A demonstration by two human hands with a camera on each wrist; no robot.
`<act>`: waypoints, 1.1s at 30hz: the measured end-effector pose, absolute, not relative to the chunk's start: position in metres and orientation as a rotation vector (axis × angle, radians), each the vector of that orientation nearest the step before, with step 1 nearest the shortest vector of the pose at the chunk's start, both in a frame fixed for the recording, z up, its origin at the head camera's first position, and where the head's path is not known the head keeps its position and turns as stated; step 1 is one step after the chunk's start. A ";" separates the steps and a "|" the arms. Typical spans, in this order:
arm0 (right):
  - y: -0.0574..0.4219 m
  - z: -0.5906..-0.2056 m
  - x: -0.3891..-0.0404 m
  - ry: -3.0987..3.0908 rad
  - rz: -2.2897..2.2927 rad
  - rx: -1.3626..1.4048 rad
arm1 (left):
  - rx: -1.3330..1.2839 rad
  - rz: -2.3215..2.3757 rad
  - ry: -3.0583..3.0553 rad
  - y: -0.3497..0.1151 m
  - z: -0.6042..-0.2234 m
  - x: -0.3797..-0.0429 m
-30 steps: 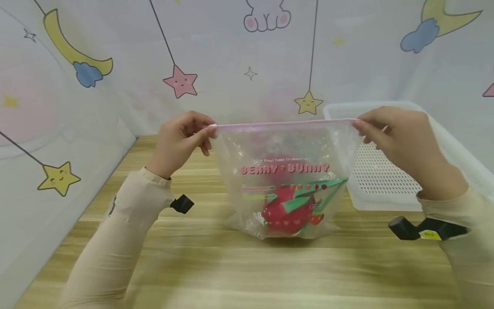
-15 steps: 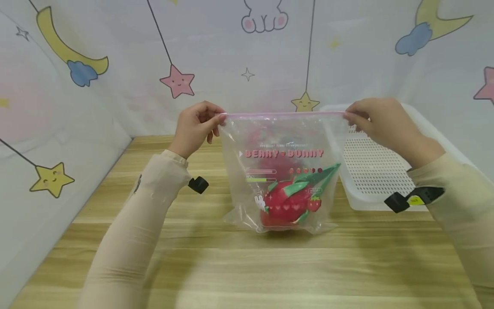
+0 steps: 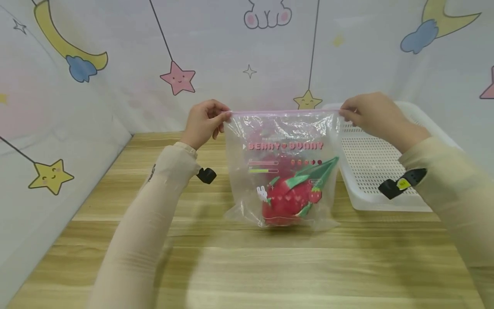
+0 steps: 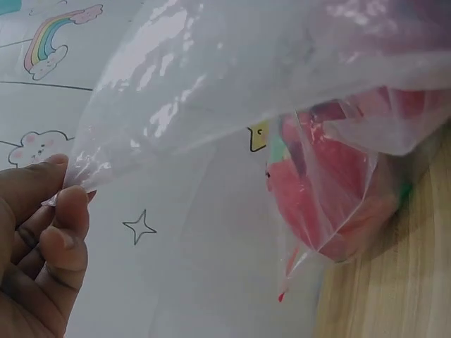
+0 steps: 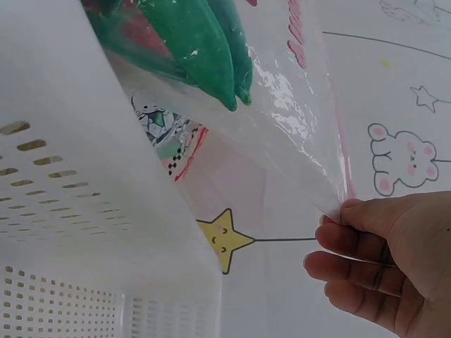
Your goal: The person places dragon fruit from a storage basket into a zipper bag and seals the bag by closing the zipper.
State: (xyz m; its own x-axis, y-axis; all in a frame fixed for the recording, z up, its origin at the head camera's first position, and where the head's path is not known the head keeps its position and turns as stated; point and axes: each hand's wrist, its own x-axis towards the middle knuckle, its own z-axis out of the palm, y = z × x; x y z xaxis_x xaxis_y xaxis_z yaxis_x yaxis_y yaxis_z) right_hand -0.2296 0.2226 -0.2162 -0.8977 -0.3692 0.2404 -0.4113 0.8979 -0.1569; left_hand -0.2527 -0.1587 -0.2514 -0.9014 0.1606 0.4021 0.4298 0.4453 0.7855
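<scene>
A clear plastic zip bag [image 3: 241, 180] with pink "Berry Bunny" print stands upright over the wooden table. Inside lies a red dragon fruit [image 3: 283, 204] with green leaf tips, seen through the film; more red shows behind it. My left hand [image 3: 206, 122] pinches the top left corner of the bag at its pink zip strip [image 3: 285, 113]. At the opposite top corner, my right hand [image 3: 380, 122] pinches the strip between thumb and forefinger. The top edge is stretched straight between both hands. In the right wrist view, green tips [image 5: 194, 53] press against the film.
A white perforated plastic basket [image 3: 355, 189] stands right of the bag, under my right forearm. Behind the bag, a patterned packet with a red edge [image 5: 169, 137] shows in the right wrist view. A printed curtain [image 3: 216, 56] closes off the back and left of the table [image 3: 247, 274].
Both hands have risen in view and come nearer each other, still pinching the corners. The bag stands taller and sits slightly farther back, with the dragon fruit showing more clearly.
</scene>
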 end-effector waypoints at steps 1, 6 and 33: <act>0.222 -0.217 -0.232 -2.881 0.303 0.590 | -0.502 -1.446 -2.442 -0.159 -0.254 -0.255; 0.219 -0.225 -0.241 -2.975 0.263 0.591 | -0.437 -1.501 -2.528 -0.160 -0.269 -0.265; 0.229 -0.227 -0.241 -3.050 0.270 0.658 | -0.410 -1.273 -2.639 -0.172 -0.275 -0.258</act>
